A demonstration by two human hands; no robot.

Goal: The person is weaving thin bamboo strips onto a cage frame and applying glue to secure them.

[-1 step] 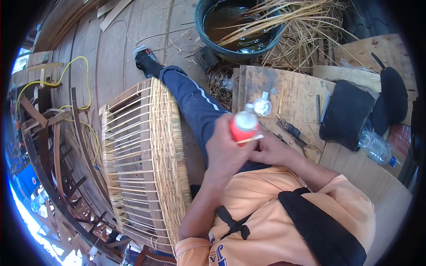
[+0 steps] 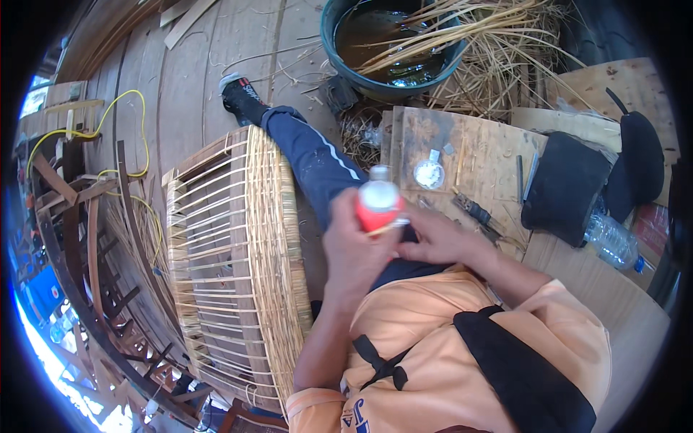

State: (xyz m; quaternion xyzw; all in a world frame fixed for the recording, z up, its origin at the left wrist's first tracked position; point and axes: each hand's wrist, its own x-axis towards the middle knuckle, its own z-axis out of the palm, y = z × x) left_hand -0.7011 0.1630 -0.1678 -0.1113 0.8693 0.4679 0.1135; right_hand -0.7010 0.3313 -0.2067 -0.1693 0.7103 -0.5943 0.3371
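Observation:
My left hand (image 2: 349,242) is wrapped round a red bottle (image 2: 377,212) with a white top, held up in front of my waist and blurred. My right hand (image 2: 433,238) is just right of and below it, its fingers curled, and I cannot make out what they hold. My outstretched leg (image 2: 310,166) in dark trousers lies beside a wooden frame (image 2: 208,156) bound and strung with woven cane strips. Right of the leg, a small round container of white material (image 2: 429,174) and some hand tools (image 2: 473,210) lie on worn boards (image 2: 486,161).
A tub of brown water (image 2: 328,40) with cane strips (image 2: 505,43) is at the top. Black pads (image 2: 559,184) and a plastic bottle (image 2: 610,239) lie at the right. A dark wooden structure (image 2: 72,245) with a yellow cord (image 2: 144,144) stands at the left.
My left hand and the red bottle have moved a little to the left. My right hand has shifted slightly the same way.

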